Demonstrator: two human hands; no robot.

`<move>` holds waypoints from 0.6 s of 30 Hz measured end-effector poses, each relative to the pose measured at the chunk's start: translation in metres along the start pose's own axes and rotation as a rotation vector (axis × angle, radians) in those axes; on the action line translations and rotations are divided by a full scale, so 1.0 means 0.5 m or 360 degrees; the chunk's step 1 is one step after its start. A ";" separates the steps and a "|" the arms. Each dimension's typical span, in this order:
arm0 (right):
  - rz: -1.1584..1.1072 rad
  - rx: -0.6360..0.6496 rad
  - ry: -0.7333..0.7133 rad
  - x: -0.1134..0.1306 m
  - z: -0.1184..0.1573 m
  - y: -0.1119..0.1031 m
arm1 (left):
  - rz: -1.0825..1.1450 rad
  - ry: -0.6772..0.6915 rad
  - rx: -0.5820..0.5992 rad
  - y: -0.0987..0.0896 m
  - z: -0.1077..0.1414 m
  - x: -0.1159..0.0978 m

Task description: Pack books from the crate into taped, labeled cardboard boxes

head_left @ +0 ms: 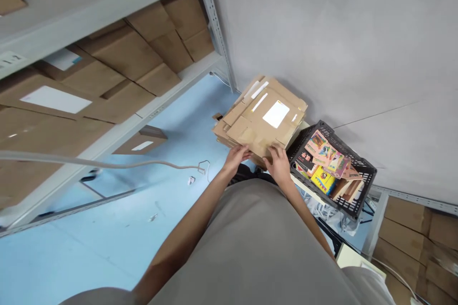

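Observation:
A stack of flattened cardboard (243, 121) lies in front of me, its top piece bearing a white label (275, 114) and strips of white tape. My left hand (236, 158) is at the near edge of the stack, its fingers curled at the top piece's edge. Beside it, my right hand (278, 162) rests on the near right part of that piece, fingers bent and somewhat apart, with the tips on the cardboard. Any grip under the edge is hidden.
At the right stands a black crate (352, 212) with colourful booklets. Shelves (143, 121) of cardboard boxes fill the left, and more boxes (404, 214) sit lower right. A pale cable (143, 164) crosses the left side. Behind the stack is a grey wall (339, 33).

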State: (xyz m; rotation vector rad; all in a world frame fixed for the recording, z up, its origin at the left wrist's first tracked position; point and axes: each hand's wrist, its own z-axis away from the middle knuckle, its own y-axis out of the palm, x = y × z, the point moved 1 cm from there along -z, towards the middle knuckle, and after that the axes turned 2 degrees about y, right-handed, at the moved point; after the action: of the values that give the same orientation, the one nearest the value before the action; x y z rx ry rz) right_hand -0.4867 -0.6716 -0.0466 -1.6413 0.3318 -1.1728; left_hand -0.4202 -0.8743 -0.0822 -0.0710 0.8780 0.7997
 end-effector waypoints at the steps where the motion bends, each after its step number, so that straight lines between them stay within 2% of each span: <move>1: 0.0034 0.0019 -0.0016 -0.001 0.000 0.001 | -0.0006 -0.0013 0.0010 0.000 -0.006 -0.002; 6: 0.0059 0.0000 -0.0040 0.011 0.004 -0.011 | -0.0066 0.0100 -0.0022 0.008 -0.015 -0.015; 9: -0.0020 -0.0063 0.0013 0.028 0.010 -0.024 | -0.0010 0.0224 0.0076 0.009 -0.014 -0.035; 13: -0.0095 -0.0244 0.0140 0.064 0.035 -0.023 | -0.0012 0.0351 0.0249 -0.009 -0.013 -0.076; 18: -0.0135 -0.0555 0.0313 0.119 0.087 -0.012 | -0.0117 0.0395 0.0443 -0.043 -0.020 -0.111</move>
State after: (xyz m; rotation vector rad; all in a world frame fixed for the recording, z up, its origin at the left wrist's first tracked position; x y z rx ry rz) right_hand -0.4241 -0.6857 -0.0092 -1.8558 0.6257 -1.4039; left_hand -0.4336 -0.9266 -0.0550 0.0435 1.2081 0.6010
